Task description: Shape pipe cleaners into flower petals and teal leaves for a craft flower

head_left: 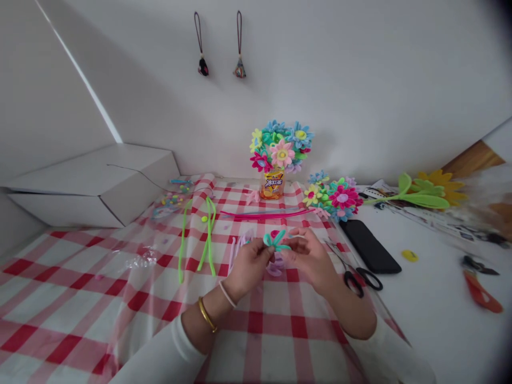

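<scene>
Both my hands meet over a red-and-white checked cloth (pixel 72 298). My left hand (pixel 248 266) and my right hand (pixel 309 255) pinch a teal pipe-cleaner flower (pixel 276 240) between their fingertips, with fingers closed on it. Under the hands lie pale lilac pipe cleaners (pixel 239 246). Bracelets circle my left wrist. Behind the hands, long pink pipe cleaners (pixel 266 214) lie flat, and green pipe cleaners (pixel 208 234) lie to the left.
An orange can (pixel 272 186) holds a bouquet of pipe-cleaner flowers (pixel 281 145) at the back. More flowers (pixel 335 198) lie to its right. Scissors (pixel 358 277), a black phone (pixel 368 245), a white box (pixel 96 184) and a felt sunflower (pixel 434 186) surround the cloth.
</scene>
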The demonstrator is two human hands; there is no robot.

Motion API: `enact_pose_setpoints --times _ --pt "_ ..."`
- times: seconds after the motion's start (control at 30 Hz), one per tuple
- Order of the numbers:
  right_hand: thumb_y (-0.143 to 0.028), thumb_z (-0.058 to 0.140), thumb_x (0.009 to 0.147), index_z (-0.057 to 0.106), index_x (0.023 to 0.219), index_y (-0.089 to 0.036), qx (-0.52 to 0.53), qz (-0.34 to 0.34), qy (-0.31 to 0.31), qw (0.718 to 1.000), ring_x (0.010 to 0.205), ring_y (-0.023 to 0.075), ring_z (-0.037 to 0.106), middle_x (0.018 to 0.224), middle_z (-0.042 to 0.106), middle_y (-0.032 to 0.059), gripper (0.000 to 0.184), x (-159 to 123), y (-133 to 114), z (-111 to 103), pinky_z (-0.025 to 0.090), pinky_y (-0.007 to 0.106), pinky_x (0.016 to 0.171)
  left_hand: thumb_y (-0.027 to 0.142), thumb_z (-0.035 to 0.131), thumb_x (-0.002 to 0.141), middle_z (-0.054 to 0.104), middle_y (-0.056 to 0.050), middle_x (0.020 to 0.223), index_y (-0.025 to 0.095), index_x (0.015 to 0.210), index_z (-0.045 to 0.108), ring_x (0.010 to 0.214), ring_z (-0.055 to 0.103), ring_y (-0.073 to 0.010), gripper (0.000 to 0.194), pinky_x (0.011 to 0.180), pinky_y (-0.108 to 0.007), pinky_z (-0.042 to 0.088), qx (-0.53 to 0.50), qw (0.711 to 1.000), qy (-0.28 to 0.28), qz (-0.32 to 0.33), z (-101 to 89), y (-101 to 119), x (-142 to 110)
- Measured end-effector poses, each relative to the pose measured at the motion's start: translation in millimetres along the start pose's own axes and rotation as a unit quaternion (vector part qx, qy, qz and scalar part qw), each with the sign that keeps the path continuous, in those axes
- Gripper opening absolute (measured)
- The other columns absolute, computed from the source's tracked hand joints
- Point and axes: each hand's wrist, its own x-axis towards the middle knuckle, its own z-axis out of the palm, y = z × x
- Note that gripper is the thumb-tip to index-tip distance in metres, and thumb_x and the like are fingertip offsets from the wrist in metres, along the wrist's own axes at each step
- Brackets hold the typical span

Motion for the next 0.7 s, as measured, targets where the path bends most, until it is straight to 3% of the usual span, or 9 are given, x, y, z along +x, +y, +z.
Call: enact_pose_setpoints --times 0.13,0.23,0.33,0.47,0.6,0.7 --pt "-0.024 0.066 0.072 0.05 0.1 -0.025 -0.197 -0.173 0.019 0.965 0.091 0.0193 0.06 0.097 0.063 0.0045 0.032 -3.4 2.1 -3.9 0.045 0.04 0.085 0.035 0.06 0.071 0.054 0.001 0.053 0.015 0.06 0.057 0.05 0.045 -0.0095 0.023 0.052 -0.023 0.035 -0.14 0.987 -0.017 -0.078 1.9 1.5 2.1" --pt "-0.025 0.062 0.075 0.054 0.098 -0.025 -0.272 -0.197 0.027 0.942 0.09 0.0201 0.061 0.095 0.064 0.0052 0.024 -5.8 3.4 -4.6 0.045 0.04 0.086 0.035 0.064 0.068 0.055 0.001 0.052 0.013 0.06 0.058 0.049 0.045 -0.0084 0.024 0.051 -0.022 0.035 -0.18 0.979 -0.039 -0.092 3.4 5.1 0.3" --pt "-0.026 0.065 0.073 0.053 0.097 -0.025 -0.232 -0.184 0.033 0.955 0.089 0.0205 0.061 0.093 0.064 0.0049 0.027 -5.7 3.3 -3.4 0.047 0.038 0.083 0.036 0.066 0.068 0.058 0.0 0.054 0.013 0.061 0.059 0.051 0.048 -0.0084 0.025 0.053 -0.022 0.037 -0.209 0.973 -0.044 -0.092 4.0 6.8 -1.6" --pt "-0.026 0.068 0.071 0.049 0.099 -0.025 -0.085 -0.114 0.004 0.99 0.085 0.0182 0.061 0.089 0.064 0.0029 0.034 -4.4 -0.9 -0.5 0.048 0.035 0.078 0.037 0.064 0.07 0.059 -0.001 0.058 0.013 0.066 0.06 0.054 0.051 -0.0098 0.024 0.057 -0.024 0.04 -0.205 0.975 -0.059 -0.057 3.2 6.9 -2.8" --pt "-0.029 0.064 0.073 0.055 0.091 -0.023 -0.009 -0.026 -0.033 0.999 0.079 0.0172 0.06 0.084 0.064 0.0023 0.021 -3.8 -4.4 2.2 0.048 0.033 0.074 0.035 0.063 0.072 0.059 0.0 0.058 0.014 0.069 0.062 0.054 0.051 -0.0102 0.022 0.057 -0.024 0.041 -0.195 0.978 -0.061 -0.038 3.0 4.8 -3.3" --pt "-0.031 0.062 0.075 0.061 0.083 -0.02 0.007 0.005 -0.056 0.998 0.072 0.0154 0.058 0.077 0.062 0.0012 0.014 -3.5 -4.8 3.4 0.047 0.03 0.069 0.034 0.064 0.072 0.061 -0.001 0.06 0.014 0.07 0.063 0.055 0.051 -0.01 0.02 0.058 -0.024 0.041 -0.206 0.975 -0.067 -0.055 3.4 2.2 -3.4"
